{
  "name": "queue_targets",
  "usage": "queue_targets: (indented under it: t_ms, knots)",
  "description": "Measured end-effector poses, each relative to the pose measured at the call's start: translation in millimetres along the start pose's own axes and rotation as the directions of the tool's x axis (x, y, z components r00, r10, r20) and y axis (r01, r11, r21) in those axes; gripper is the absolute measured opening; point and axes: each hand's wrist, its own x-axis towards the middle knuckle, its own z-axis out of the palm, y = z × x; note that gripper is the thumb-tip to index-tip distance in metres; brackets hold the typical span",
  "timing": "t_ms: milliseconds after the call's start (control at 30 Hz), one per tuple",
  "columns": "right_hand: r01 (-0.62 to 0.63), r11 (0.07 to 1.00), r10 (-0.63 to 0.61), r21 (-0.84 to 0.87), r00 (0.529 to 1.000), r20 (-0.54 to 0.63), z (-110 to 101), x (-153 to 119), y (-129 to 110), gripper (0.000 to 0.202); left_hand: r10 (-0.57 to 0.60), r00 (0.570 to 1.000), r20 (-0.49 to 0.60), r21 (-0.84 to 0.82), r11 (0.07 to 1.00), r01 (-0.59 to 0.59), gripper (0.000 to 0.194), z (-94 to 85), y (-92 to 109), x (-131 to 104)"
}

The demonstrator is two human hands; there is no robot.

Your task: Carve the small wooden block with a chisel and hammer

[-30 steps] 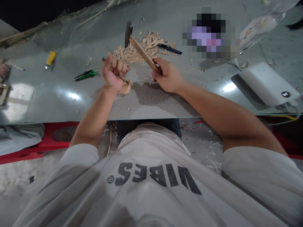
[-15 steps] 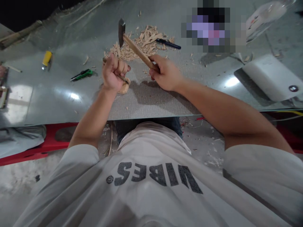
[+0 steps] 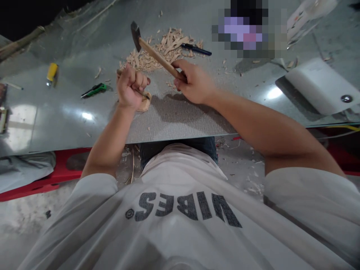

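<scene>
My right hand (image 3: 195, 83) is closed round the lower end of a wooden-handled hammer (image 3: 158, 57). The hammer's dark metal head is raised up and to the left, above the wood shavings. In my left fist (image 3: 129, 89) is a slim chisel (image 3: 144, 94), its lower end against a small block of pale wood (image 3: 144, 105). The block sits on a grey textured mat (image 3: 174, 120), partly hidden by my left hand. Most of the chisel is covered by my fingers.
Wood shavings (image 3: 168, 43) lie heaped beyond my hands, with a dark pen-like tool (image 3: 196, 49) on them. To the left are a green utility knife (image 3: 95, 90) and a yellow-handled tool (image 3: 52, 73). A white box-like object (image 3: 320, 86) stands at right on the glass-topped table (image 3: 70, 131).
The hammer's head has tipped slightly to the left in my right hand. The whole view has shifted a little; my left hand keeps its grip on the chisel at the block.
</scene>
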Motion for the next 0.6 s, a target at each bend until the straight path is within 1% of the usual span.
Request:
queue_targets:
  t_ms: [67, 200, 267, 333, 500, 600]
  knots:
    - [0.020, 1.000, -0.020, -0.003, 1.000, 0.003, -0.6, 1.5, -1.0, 0.040, 0.007, 1.000, 0.022, -0.056, 0.998, -0.006, 0.078, -2.6, -1.3, 1.9]
    - [0.055, 0.998, -0.055, -0.031, 0.998, -0.011, -0.3, 3.2, -3.0, 0.040, -0.025, 1.000, 0.004, -0.121, 0.992, 0.025, 0.075, -6.8, 0.1, 2.7]
    - [0.057, 0.998, -0.057, -0.023, 0.998, -0.007, -0.1, 3.5, -2.4, 0.041, -0.024, 0.999, 0.026, -0.160, 0.987, 0.027, 0.076, -9.5, -0.6, 3.8]
    - [0.045, 0.999, -0.045, -0.009, 0.999, -0.002, 0.0, 4.2, 0.5, 0.045, 0.005, 0.997, 0.071, -0.182, 0.983, 0.008, 0.078, -13.2, -4.8, 7.8]
    - [0.029, 1.000, -0.029, 0.002, 0.999, -0.026, -0.1, 7.9, 13.1, 0.048, 0.129, 0.986, 0.109, -0.056, 0.991, -0.124, 0.089, -24.1, -27.2, 27.8]
    - [0.028, 1.000, -0.028, 0.007, 0.999, -0.023, -1.1, 8.9, 17.2, 0.047, 0.163, 0.978, 0.127, -0.019, 0.987, -0.162, 0.089, -27.8, -35.5, 35.1]
